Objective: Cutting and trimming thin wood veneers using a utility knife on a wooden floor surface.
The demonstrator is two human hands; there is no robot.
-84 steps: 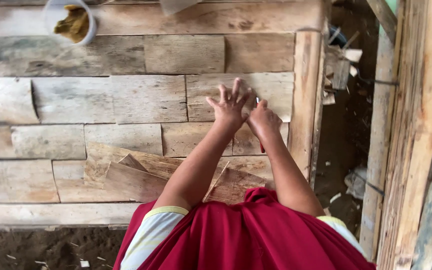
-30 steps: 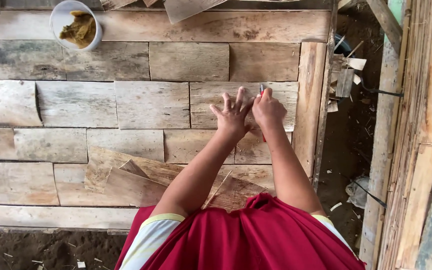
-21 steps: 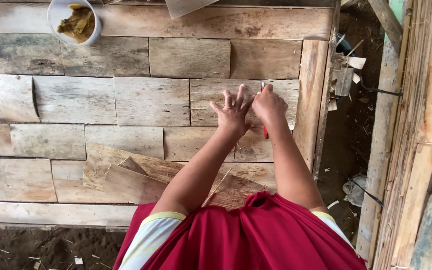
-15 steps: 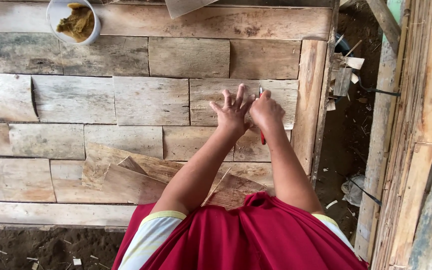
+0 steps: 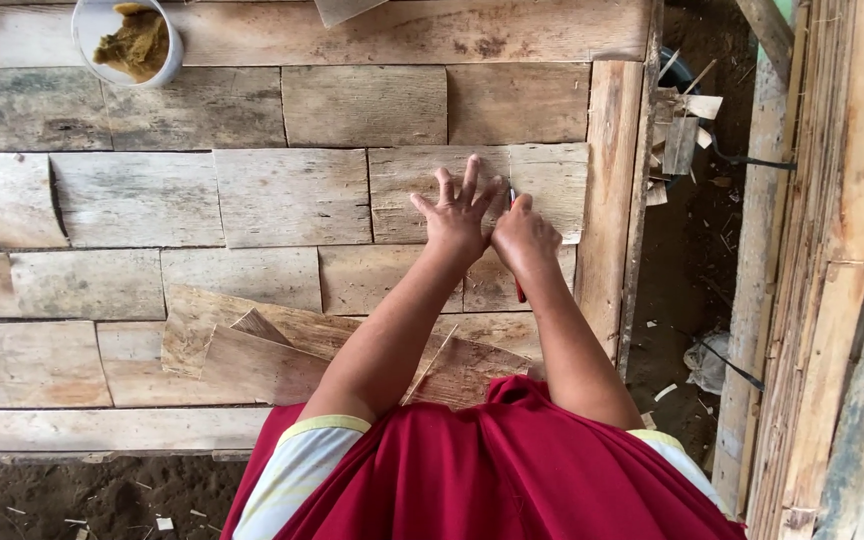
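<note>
Head view: wooden shingle (image 5: 552,185) lies at two o'clock on the panel; left hand (image 5: 459,212) presses it, fingers splayed wide. Right hand (image 5: 524,235) grips a red-handled knife (image 5: 519,291). White bowl (image 5: 128,40) sits at eleven o'clock.

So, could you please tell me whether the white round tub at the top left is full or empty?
Partly full: the white round tub stands upright and open, with a lumpy yellow-brown paste covering its bottom.
</note>
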